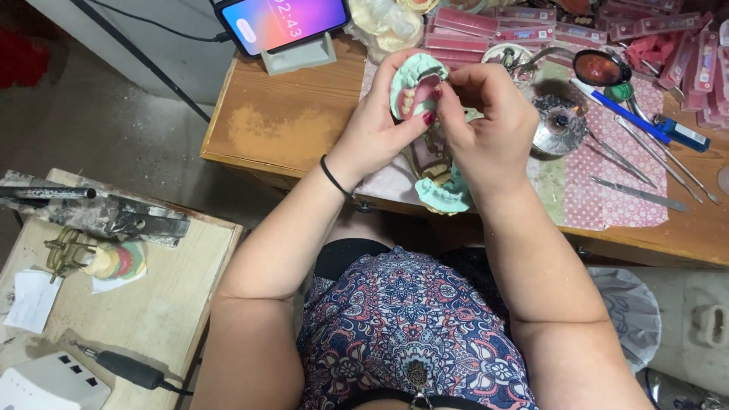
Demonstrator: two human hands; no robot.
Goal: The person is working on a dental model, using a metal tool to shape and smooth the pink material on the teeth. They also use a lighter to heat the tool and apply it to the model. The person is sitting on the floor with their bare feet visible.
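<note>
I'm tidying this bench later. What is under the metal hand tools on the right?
The metal hand tools lie on a pink dotted cloth spread over the wooden table. The tabletop beneath the cloth is covered.

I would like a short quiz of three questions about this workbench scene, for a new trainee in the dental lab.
1. True or false: the left hand holds the green dental cast up above the wooden bench.
2. Which lies on the bench below the right hand? A) a second green cast B) a hammer C) a cup
3. Fill in: the metal hand instruments lie on a pink ____ cloth.

Key: 1 true; 2 A; 3 dotted.
</note>
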